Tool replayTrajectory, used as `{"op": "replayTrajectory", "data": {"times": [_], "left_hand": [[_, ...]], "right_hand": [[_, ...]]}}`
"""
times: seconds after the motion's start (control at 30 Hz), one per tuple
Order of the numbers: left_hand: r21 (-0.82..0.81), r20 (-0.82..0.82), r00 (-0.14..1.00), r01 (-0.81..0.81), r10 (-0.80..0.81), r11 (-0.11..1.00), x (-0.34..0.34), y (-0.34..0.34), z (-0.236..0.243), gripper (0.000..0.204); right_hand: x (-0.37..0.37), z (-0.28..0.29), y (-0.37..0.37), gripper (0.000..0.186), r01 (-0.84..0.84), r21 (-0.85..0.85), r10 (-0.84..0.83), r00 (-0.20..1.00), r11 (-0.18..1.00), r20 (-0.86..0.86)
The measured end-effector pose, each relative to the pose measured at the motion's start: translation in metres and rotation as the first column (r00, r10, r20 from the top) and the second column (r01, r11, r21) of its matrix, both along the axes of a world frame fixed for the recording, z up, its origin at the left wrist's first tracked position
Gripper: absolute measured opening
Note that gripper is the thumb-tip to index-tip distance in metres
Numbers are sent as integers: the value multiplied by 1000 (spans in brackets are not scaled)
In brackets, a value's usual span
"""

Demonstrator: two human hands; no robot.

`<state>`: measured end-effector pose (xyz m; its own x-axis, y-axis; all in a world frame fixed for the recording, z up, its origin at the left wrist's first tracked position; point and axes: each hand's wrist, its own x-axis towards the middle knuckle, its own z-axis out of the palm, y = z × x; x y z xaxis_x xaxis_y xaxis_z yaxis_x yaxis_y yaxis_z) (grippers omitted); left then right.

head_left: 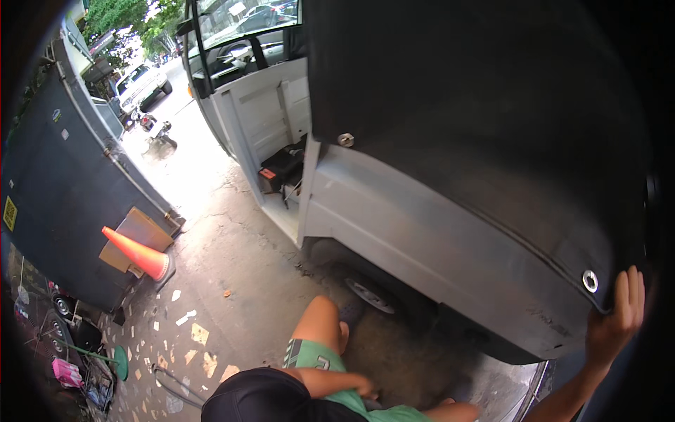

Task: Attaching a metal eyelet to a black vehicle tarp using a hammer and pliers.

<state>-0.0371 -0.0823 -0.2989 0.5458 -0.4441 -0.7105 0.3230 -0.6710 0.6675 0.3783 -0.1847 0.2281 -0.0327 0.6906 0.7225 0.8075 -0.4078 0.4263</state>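
Note:
At the far right, my right hand (pixel 619 306) is at the lower rear corner of a black tarp cover (pixel 464 105), fingers together and curled over its edge. A metal eyelet (pixel 590 281) in the cover sits just beside my fingers. Under the cover is the grey-white side panel (pixel 422 232) of a small utility vehicle. My left hand is out of view. Below, another person in a black cap (pixel 256 397) and green clothes crouches beside the rear wheel (pixel 369 294); that person's hand (pixel 364 387) is low near the ground, and what it touches is unclear.
The vehicle's open cab (pixel 271 119) holds a black box-like item (pixel 281 165). An orange traffic cone (pixel 140 254) leans by cardboard (pixel 144 231) and a dark metal wall (pixel 63 176). Paper scraps (pixel 200 333) litter the concrete. A motorcycle (pixel 156 132) and white vehicle (pixel 143 86) stand farther off.

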Motion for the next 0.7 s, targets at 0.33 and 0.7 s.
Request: {"op": "replayTrajectory", "data": {"times": [0.33, 0.7], "left_hand": [[-212, -339, 835, -516, 433, 830, 40, -75, -40, 86], [-95, 209, 924, -308, 322, 947, 146, -128, -82, 76]], "right_hand": [[-39, 22, 27, 38, -118, -76, 109, 987, 990, -120], [-45, 57, 76, 34, -458, 8, 452, 874, 889, -179]]}}
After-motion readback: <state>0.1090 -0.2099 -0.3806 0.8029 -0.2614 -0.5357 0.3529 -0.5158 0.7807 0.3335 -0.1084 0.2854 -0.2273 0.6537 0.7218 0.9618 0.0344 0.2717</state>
